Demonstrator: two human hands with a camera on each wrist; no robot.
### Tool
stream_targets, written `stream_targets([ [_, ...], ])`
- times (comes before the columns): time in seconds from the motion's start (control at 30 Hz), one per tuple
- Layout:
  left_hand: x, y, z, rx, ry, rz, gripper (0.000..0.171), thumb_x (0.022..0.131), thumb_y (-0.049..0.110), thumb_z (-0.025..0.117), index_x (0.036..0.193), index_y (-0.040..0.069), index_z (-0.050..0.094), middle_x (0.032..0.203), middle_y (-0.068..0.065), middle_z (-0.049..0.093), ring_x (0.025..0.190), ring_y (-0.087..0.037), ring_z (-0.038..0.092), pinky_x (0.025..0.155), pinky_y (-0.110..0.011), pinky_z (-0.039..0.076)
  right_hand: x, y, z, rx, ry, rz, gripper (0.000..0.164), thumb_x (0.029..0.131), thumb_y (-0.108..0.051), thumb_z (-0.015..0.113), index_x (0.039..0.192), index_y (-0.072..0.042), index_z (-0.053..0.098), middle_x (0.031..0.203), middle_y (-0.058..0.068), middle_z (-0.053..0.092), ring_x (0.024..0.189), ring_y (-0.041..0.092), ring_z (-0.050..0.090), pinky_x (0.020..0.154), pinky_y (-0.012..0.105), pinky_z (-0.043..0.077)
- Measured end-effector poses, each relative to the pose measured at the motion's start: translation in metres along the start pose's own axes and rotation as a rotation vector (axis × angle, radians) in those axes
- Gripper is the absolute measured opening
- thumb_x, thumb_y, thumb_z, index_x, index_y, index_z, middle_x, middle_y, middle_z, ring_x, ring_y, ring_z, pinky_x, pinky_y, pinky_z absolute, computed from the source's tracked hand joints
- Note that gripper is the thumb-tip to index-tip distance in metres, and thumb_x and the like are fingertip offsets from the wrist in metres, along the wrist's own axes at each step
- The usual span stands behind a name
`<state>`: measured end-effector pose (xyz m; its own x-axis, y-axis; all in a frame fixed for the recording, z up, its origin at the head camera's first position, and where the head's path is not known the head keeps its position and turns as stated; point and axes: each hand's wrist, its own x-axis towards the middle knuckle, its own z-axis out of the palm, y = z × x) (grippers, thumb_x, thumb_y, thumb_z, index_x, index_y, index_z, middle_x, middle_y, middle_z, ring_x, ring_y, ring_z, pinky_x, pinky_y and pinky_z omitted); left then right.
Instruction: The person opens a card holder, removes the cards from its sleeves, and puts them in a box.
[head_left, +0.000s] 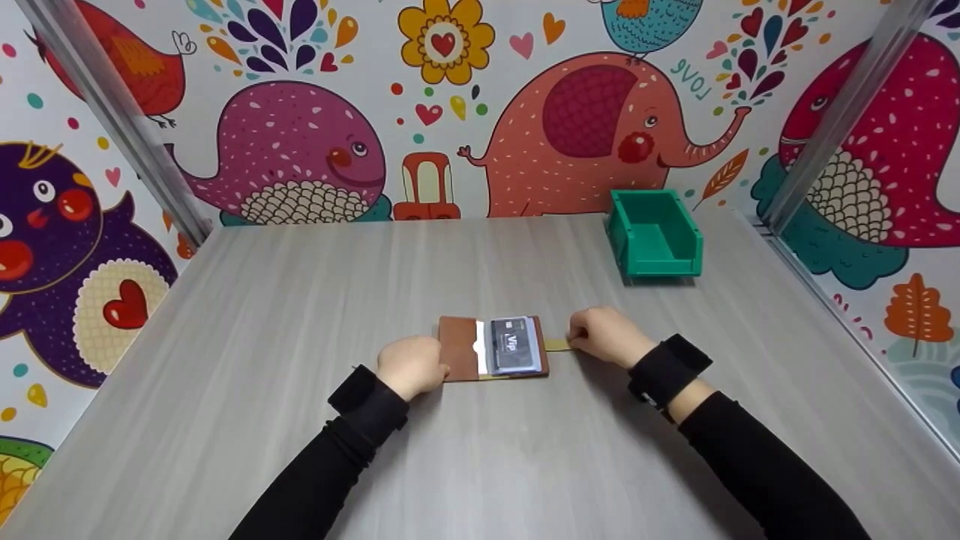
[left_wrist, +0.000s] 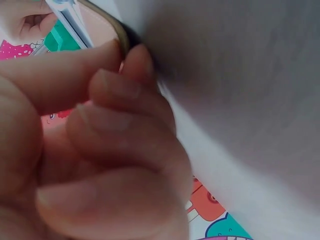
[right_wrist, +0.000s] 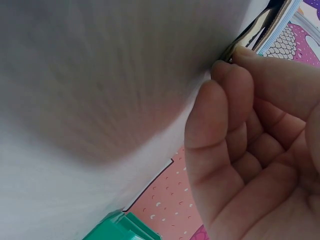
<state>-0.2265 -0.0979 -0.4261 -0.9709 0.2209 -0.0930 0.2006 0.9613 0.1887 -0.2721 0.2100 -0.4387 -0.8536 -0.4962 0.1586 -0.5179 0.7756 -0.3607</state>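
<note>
A brown card wallet [head_left: 458, 349] lies unfolded on the table in the head view, with a dark "Vip" card [head_left: 511, 341] in clear sleeves on its right half. A white slip [head_left: 481, 347] shows near the fold. My left hand [head_left: 411, 365] pinches the wallet's lower left edge between thumb and forefinger; the left wrist view shows this corner [left_wrist: 114, 29] close up. On the other side, my right hand [head_left: 609, 335] pinches the end of a flat yellowish strap [head_left: 556, 345] that sticks out from the wallet's right edge. In the right wrist view, thumb and fingertips meet on this strap [right_wrist: 254, 31].
A green plastic bin [head_left: 660, 268] stands at the back right of the grey wood-grain table [head_left: 315, 292]. Walls printed with cartoon animals [head_left: 300, 150] rise behind and at both sides, with metal posts [head_left: 127, 127] at the corners.
</note>
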Motion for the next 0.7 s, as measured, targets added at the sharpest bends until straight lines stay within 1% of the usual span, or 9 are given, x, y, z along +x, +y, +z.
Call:
stream_targets([
  [0.2, 0.0002, -0.0004, 0.0, -0.005, 0.002, -0.005, 0.021, 0.089, 0.026, 0.072, 0.081, 0.007, 0.067, 0.077, -0.008, 0.064, 0.068, -0.022, 0.06, 0.058, -0.045, 0.052, 0.0, 0.0004, 0.0005, 0.002, -0.003, 0.001, 0.013, 0.081, 0.0, 0.074, 0.074, -0.008, 0.067, 0.076, 0.003, 0.067, 0.067, 0.016, 0.057, 0.067, 0.038, 0.051],
  [0.4, 0.0008, -0.0011, 0.0008, -0.004, 0.01, 0.001, 0.019, 0.088, 0.025, 0.072, 0.084, 0.006, 0.067, 0.082, -0.009, 0.066, 0.075, -0.024, 0.064, 0.062, -0.046, 0.053, -0.0001, 0.0006, -0.0003, -0.001, -0.018, 0.006, 0.012, 0.083, 0.0, 0.073, 0.075, -0.007, 0.068, 0.078, 0.005, 0.068, 0.069, 0.018, 0.059, 0.068, 0.039, 0.052],
  [0.6, 0.0007, -0.0024, 0.0021, -0.036, 0.009, -0.008, 0.021, 0.088, 0.024, 0.072, 0.076, 0.009, 0.064, 0.072, -0.005, 0.059, 0.067, -0.021, 0.059, 0.06, -0.045, 0.052, -0.0009, 0.0009, -0.0008, 0.008, -0.02, 0.01, 0.012, 0.083, 0.0, 0.073, 0.076, -0.007, 0.068, 0.077, 0.004, 0.067, 0.069, 0.018, 0.058, 0.068, 0.04, 0.052],
  [0.7, 0.0009, -0.0025, 0.0023, -0.046, 0.0, -0.013, 0.022, 0.089, 0.026, 0.072, 0.075, 0.01, 0.064, 0.071, -0.003, 0.058, 0.067, -0.02, 0.057, 0.06, -0.045, 0.051, -0.001, 0.0008, -0.001, 0.012, -0.022, 0.016, 0.012, 0.083, 0.0, 0.073, 0.076, -0.008, 0.067, 0.077, 0.004, 0.067, 0.068, 0.017, 0.058, 0.068, 0.04, 0.051],
])
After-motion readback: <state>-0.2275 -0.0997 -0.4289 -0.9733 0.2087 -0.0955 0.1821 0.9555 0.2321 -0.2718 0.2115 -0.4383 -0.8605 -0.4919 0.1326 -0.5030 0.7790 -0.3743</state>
